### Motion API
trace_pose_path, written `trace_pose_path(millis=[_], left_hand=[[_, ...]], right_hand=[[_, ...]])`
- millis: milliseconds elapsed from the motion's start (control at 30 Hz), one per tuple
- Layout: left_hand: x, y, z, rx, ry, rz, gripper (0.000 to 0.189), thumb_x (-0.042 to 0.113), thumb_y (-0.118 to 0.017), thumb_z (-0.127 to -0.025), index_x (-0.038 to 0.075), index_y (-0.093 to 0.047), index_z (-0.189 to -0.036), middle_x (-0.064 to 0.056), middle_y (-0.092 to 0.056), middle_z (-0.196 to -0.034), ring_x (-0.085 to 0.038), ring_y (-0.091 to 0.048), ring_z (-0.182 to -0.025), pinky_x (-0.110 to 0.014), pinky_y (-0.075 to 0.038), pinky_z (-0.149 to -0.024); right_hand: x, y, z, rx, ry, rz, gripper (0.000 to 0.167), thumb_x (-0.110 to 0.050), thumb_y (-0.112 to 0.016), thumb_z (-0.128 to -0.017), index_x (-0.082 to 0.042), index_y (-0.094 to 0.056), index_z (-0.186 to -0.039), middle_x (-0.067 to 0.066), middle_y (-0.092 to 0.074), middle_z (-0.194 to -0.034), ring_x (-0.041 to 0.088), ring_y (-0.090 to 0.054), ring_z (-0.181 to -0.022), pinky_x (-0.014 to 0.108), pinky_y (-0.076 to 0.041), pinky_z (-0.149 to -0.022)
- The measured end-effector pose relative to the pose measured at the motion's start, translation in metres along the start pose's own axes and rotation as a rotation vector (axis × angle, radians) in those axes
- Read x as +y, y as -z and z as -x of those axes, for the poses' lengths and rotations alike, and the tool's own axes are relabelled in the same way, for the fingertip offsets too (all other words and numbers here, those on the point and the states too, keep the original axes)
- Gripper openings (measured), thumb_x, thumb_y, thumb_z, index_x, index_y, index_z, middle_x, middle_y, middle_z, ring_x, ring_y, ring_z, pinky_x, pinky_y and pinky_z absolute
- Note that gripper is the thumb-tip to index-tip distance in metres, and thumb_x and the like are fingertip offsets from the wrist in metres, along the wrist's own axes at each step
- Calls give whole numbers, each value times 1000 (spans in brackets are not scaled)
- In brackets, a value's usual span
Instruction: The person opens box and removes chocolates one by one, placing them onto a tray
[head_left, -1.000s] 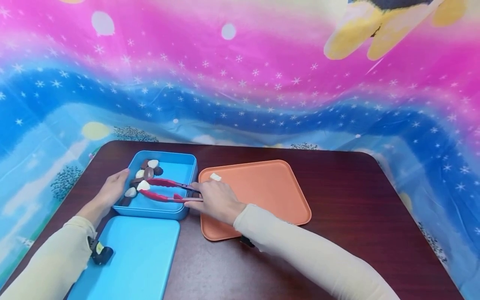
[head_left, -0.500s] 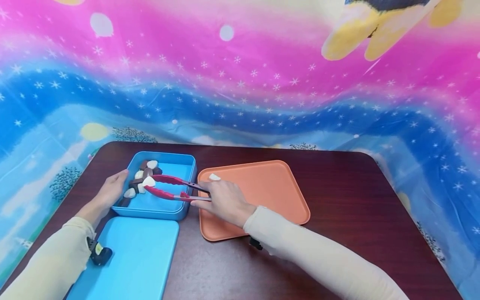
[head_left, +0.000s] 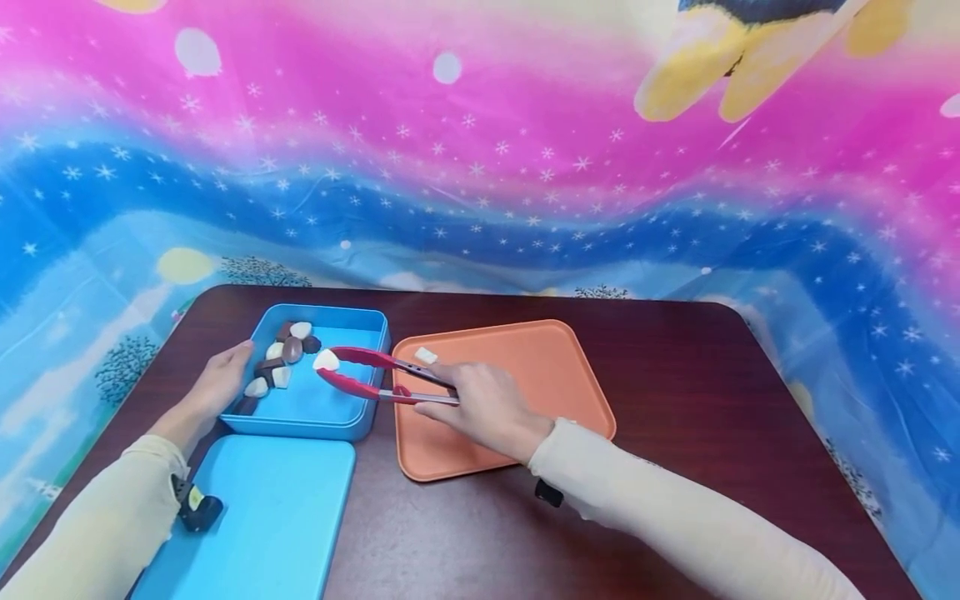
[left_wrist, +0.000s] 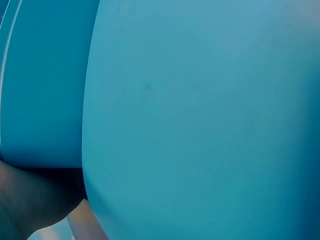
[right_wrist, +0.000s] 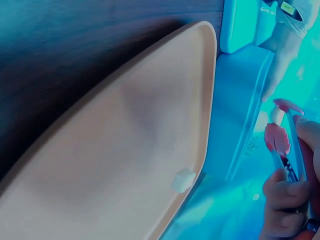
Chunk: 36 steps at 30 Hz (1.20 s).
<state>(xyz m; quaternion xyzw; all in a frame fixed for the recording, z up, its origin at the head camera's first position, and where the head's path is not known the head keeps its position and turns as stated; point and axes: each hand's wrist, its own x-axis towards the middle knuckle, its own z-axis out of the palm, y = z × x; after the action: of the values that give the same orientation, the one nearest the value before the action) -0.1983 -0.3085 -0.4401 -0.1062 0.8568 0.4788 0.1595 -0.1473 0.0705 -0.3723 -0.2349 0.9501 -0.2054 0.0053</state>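
My right hand (head_left: 491, 408) grips a pair of tongs (head_left: 366, 357) with red scalloped tips. Between those tips is a small white piece (head_left: 326, 360), held above the right part of an open blue box (head_left: 300, 428). Several brown and white pieces resembling chocolates (head_left: 292, 350) lie along the box's left side. My left hand (head_left: 210, 392) rests against the box's outer left wall, fingers fairly straight; its thumb is hidden. To the right, an orange tray (head_left: 555, 375) bears one white piece (head_left: 426, 355) near its far left corner, also seen in the right wrist view (right_wrist: 183, 180).
A flat blue lid (head_left: 270, 517) lies in front of the box, under my left forearm. Everything stands on a dark reddish-brown table (head_left: 675, 400). Behind the table hangs a colourful printed cloth (head_left: 480, 167).
The tongs have lifted the white piece from among the others and carried it rightward across the box. My right hand moved right over the tray; my left hand stayed at the box.
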Motion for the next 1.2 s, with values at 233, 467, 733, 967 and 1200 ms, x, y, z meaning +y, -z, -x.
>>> trace_pose_path(millis=[233,467,733,967,1200], left_hand=[[-2,0,-3,-50,-11,23,86,73,-12,-99,18,0,-164,-29,-12,-167,-58,-16,-150,-79,-28,-111],[1,0,-5,-58,-37,36,83,70,-12,-101,17,1,-163,-28,-9,-168,-56,-14,-152,-78,-25,-113],[3,2,-2,-62,-39,30,83,70,-11,-101,16,3,-163,-27,-6,-169,-55,-11,-152,-77,-22,-115],[0,1,1,-59,-60,16,81,67,-11,-103,14,2,-163,-28,-5,-168,-56,-10,-152,-77,-22,-115],[1,1,4,-60,-52,12,81,69,-13,-102,18,-3,-164,-29,-17,-166,-56,-21,-149,-77,-29,-112]], right_hand=[[12,13,15,19,-15,24,47,-53,-76,-87,-27,-72,-126,-11,-53,-62,9,-46,-58,24,-34,-50],[34,27,32,73,-30,34,53,-51,-77,-86,-24,-70,-131,-12,-59,-67,8,-46,-58,24,-34,-50],[59,35,52,83,-67,35,55,-51,-78,-85,-22,-70,-131,-14,-54,-65,8,-44,-61,23,-34,-50],[79,34,67,103,-139,53,55,-48,-81,-83,-24,-71,-130,-12,-52,-63,9,-43,-60,24,-37,-51],[101,37,76,102,-220,33,56,-44,-83,-82,-21,-70,-131,-9,-55,-61,11,-43,-56,27,-36,-50]])
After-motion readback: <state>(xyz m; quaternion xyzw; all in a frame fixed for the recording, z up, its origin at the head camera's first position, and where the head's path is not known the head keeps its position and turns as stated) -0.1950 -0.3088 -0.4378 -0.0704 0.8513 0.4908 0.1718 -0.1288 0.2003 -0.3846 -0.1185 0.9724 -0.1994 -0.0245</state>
